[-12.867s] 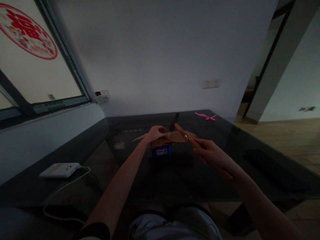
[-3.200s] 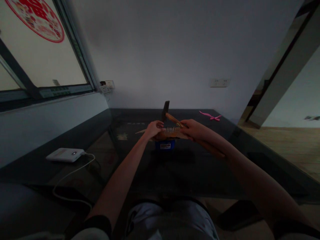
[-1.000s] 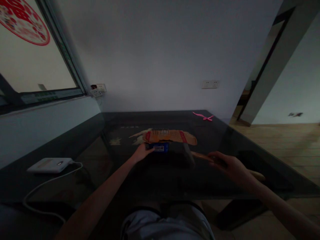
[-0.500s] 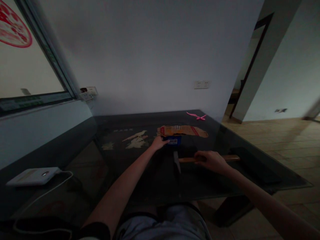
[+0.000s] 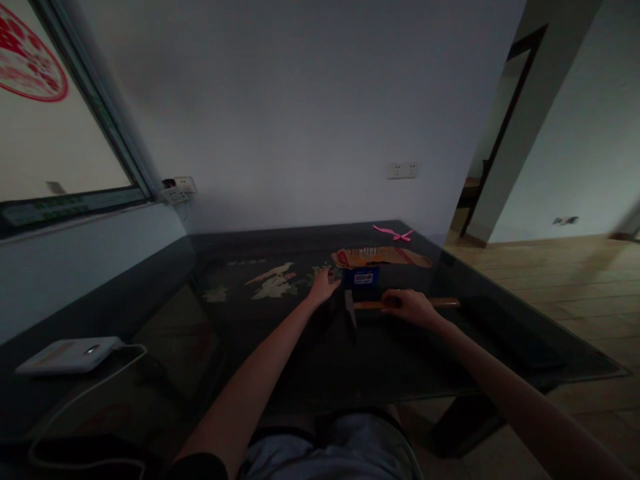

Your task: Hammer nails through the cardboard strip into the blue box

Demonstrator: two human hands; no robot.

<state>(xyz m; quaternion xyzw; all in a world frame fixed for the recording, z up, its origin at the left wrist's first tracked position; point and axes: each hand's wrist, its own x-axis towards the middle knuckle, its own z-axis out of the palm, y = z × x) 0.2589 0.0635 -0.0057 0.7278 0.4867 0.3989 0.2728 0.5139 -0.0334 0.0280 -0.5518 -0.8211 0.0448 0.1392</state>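
My right hand is wrapped round the wooden handle of a hammer. The hammer's metal head points left, low over the dark table. My left hand is just left of a small blue box, its fingers curved and apart with nothing visible in them. Whether a fingertip touches the box is too dark to tell. A piece of brown cardboard with red marks lies across the top of the box. Several nails stand upright in a row at its left part.
A pink ribbon lies near the table's back edge. At the left is a white device with a white cable. A dark flat object lies at the right. The wall rises behind the table.
The blue box and cardboard have shifted right, and my left hand has come off the box. My right hand has moved the hammer slightly left and away from me.
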